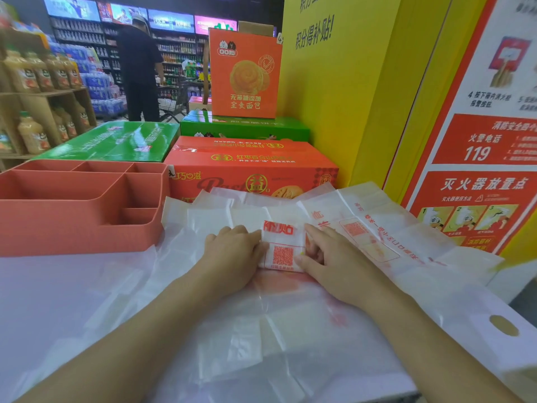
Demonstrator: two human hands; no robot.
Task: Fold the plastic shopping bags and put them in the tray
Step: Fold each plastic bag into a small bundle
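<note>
Folding in progress, with one bag reduced to a small packet and none yet stored. The folded bag (282,248), a compact white rectangle printed with red characters and a QR code, lies on top of the loose bags (261,330) at the centre of the work surface; the left hand (232,248) presses its left edge with fingers curled flat, and the right hand (325,257) bears on its right edge with fingers extended, neither hand closed round it. The packet appears to be at or near its final fold, so the remaining work is judged to be carrying it to the tray and repeating the sequence for the unfolded bags, of which several overlap beneath and beyond the hands, one with a cut-out handle (503,325) at the near right. The tray (78,225), a terracotta organiser with several compartments, stands to the left with its near corner touching the spread plastic; every visible compartment is empty. Open room lies on the left between packet and tray, the path crossing only flat plastic. The right side is bounded by a yellow wall (377,112), the far side by stacked cartons (250,167)
</note>
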